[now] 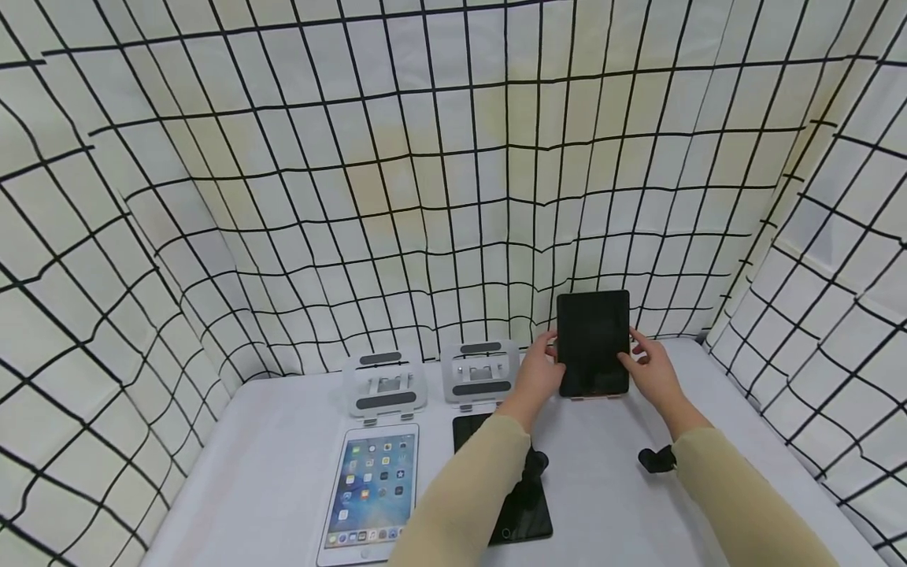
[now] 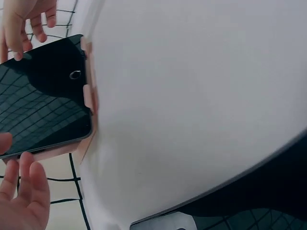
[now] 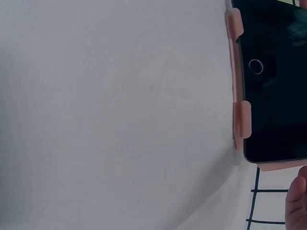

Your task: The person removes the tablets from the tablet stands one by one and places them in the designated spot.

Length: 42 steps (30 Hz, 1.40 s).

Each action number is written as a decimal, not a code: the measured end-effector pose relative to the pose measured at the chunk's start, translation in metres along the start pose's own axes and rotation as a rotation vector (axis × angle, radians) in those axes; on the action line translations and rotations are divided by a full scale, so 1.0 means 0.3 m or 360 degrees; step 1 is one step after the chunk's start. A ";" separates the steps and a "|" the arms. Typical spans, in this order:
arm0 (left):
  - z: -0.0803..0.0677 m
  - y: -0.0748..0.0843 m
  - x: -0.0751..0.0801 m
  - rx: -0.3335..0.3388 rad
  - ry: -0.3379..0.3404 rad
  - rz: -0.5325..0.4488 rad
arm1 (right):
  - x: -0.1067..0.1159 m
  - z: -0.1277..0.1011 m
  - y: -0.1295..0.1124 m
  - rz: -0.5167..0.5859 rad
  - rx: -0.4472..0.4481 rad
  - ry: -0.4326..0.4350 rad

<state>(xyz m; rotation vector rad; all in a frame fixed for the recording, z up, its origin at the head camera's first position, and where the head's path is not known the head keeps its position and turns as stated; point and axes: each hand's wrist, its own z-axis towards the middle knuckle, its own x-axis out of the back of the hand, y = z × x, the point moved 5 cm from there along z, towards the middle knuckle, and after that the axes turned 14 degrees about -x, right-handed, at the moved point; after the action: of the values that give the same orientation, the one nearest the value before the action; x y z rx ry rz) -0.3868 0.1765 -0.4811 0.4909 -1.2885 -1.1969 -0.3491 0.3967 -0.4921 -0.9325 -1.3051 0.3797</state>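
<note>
Two hands are meeting at a dark tablet point(image 1: 593, 342) that is standing upright on a pink stand point(image 1: 594, 396) toward the back right of the white table point(image 1: 283, 441). The left hand point(image 1: 540, 370) is lying against the tablet's left edge with fingers mostly straight, and the right hand point(image 1: 648, 368) is flanking the right edge, its fingertips touching the frame. Neither hand seems to be curling fully round the tablet, though from the head view the contact is hard to judge exactly. In the left wrist view the tablet's black screen point(image 2: 41, 96) is reflecting the grid backdrop, its lower edge is sitting in the pink stand's lips point(image 2: 88, 93), and relaxed fingers point(image 2: 24, 191) are showing beside it. The right wrist view is showing the same screen point(image 3: 276, 81) resting behind two pink tabs point(image 3: 240, 120), with one fingertip point(image 3: 297, 201) at the corner.

To the left, two grey stands point(image 1: 386, 384) point(image 1: 482, 370) are standing unoccupied. In front of them a white tablet point(image 1: 370, 492) with a lit screen of icons is lying flat, and beside it a black tablet point(image 1: 513, 504) is lying partly under the left sleeve point(image 1: 460, 496).
</note>
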 end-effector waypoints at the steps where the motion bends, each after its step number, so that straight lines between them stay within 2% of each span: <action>1: -0.002 0.001 0.000 -0.0018 0.0016 0.0026 | 0.001 -0.003 0.002 -0.0003 0.0016 0.0011; 7: -0.009 -0.002 -0.002 -0.0097 0.0072 0.0221 | -0.002 -0.017 0.016 0.0017 0.0071 0.0056; 14: -0.006 0.004 -0.005 -0.0266 0.0079 0.0472 | -0.001 -0.026 0.025 0.0048 0.0101 0.0138; 26: -0.019 0.009 -0.016 -0.0313 0.0038 0.0691 | -0.005 -0.010 0.037 0.0149 0.0093 0.0112; 37: -0.010 -0.001 -0.014 -0.0271 0.0027 0.0586 | 0.005 -0.020 0.034 0.0179 0.0081 0.0103; 42: -0.007 0.001 0.000 -0.0266 0.0027 0.0449 | 0.014 -0.029 0.023 0.0217 0.0093 0.0074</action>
<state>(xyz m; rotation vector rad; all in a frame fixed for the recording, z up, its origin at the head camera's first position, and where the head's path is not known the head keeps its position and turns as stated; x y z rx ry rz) -0.3848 0.1760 -0.4815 0.1893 -1.1868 -1.0486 -0.3382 0.4008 -0.4945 -0.9783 -1.1856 0.4962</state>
